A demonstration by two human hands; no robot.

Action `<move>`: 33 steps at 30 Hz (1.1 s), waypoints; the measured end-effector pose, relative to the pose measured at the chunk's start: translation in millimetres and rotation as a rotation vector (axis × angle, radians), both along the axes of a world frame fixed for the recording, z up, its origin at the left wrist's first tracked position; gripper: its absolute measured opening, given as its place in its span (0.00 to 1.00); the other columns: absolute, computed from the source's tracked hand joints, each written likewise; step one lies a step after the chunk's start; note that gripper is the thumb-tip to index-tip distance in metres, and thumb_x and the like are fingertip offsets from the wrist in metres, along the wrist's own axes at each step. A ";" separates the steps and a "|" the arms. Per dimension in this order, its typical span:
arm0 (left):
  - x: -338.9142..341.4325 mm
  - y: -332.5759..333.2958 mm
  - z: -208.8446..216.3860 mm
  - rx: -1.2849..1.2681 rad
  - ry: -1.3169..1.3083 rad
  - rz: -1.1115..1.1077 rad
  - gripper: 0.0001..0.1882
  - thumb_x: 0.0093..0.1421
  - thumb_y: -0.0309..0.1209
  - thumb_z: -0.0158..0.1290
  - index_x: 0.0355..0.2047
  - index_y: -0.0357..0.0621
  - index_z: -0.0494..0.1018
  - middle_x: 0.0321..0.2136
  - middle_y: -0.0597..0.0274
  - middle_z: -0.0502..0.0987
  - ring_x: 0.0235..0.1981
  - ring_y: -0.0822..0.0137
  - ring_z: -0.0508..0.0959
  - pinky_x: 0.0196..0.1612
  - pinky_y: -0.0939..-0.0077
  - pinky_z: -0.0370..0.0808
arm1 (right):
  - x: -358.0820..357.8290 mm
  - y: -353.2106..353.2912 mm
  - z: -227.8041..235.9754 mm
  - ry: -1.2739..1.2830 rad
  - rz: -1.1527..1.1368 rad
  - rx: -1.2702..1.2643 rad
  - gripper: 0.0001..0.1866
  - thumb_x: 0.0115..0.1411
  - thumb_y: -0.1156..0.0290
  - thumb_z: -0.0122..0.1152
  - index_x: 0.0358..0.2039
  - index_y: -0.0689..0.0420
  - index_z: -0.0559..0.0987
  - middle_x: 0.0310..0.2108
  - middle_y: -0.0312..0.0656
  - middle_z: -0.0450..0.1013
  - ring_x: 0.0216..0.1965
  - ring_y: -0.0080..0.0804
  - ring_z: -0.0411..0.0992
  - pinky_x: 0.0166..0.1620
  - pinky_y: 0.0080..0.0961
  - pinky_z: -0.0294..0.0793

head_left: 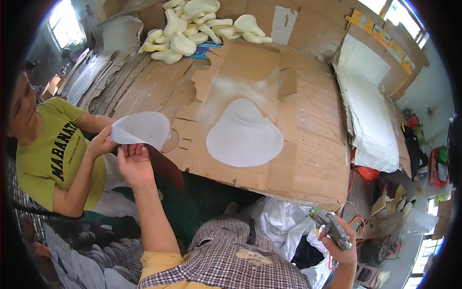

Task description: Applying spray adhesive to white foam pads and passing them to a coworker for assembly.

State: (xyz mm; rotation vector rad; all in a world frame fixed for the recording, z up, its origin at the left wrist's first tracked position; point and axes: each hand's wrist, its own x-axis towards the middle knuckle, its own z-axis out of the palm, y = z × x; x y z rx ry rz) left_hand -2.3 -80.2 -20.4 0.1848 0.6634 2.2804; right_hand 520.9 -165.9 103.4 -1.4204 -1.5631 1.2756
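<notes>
My left hand (136, 164) is raised palm up, its fingers slightly curled and apart. The fingertips are at the lower edge of a rounded white sheet (144, 129), which a co-worker's hands (101, 142) hold at its left side. A dark red-brown piece (165, 168) hangs below that sheet, behind my hand; whether the two are joined I cannot tell. My right hand (344, 241) is wrapped round a metal spray gun (332, 227) at the lower right, beyond the table's front edge. On the cardboard-covered table (313, 159) lies a white, rounded-triangular sheet (245, 137), creased near its top.
Pale yellow foam seat-shaped pads (183, 31) are heaped at the back left. A co-worker in a yellow-green shirt (53, 149) stands at my left. Cardboard panels wall the table's back. White plastic sheeting (284, 221) hangs below its front edge, and an orange hose (356, 221) runs at right.
</notes>
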 end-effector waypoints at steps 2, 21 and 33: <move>15.9 -6.0 -9.8 0.059 0.002 0.070 0.16 0.66 0.41 0.42 0.41 0.40 0.70 0.34 0.59 0.75 0.36 0.65 0.75 0.41 0.69 0.74 | 1.4 3.5 -6.9 -0.025 0.002 0.024 0.26 0.49 0.79 0.65 0.51 0.65 0.72 0.31 0.37 0.75 0.31 0.21 0.72 0.38 0.20 0.72; 119.3 299.0 -134.1 -0.911 1.064 -0.477 0.14 0.56 0.35 0.55 0.38 0.38 0.75 0.29 0.58 0.78 0.31 0.63 0.78 0.34 0.72 0.74 | -36.9 157.3 -218.8 -0.569 -0.056 0.235 0.27 0.48 0.71 0.63 0.52 0.55 0.70 0.38 0.53 0.76 0.37 0.54 0.75 0.39 0.43 0.75; 164.6 403.6 -175.7 -1.023 1.971 -0.540 0.12 0.55 0.31 0.52 0.37 0.38 0.74 0.45 0.46 0.71 0.45 0.46 0.74 0.46 0.57 0.73 | -30.7 170.1 -226.8 -0.658 0.055 0.043 0.30 0.45 0.77 0.61 0.53 0.58 0.69 0.36 0.52 0.75 0.34 0.53 0.75 0.35 0.43 0.75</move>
